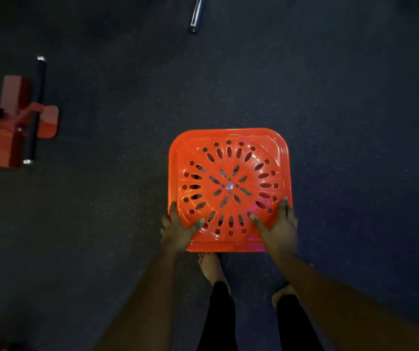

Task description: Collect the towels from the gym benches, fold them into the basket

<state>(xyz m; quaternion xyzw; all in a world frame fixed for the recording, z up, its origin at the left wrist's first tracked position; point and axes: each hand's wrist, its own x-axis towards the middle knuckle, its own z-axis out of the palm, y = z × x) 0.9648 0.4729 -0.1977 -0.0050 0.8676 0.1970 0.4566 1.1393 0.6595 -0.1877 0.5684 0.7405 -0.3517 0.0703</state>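
An orange plastic basket (pixel 230 138) with a square, round-cornered shape and a flower pattern of holes fills the middle of the head view, seen from straight above. My left hand (pixel 176 230) grips its near left corner, thumb over the perforated face. My right hand (pixel 280 228) grips its near right corner the same way. I cannot tell whether the perforated face is a lid or the basket's bottom. No towel is in view.
Dark speckled rubber floor (pixel 102 211) lies all around. An orange gym machine base (pixel 13 122) with a black bar stands at the left. A chrome bar end (pixel 196 16) pokes in at the top. My bare feet (pixel 211 268) stand just behind the basket.
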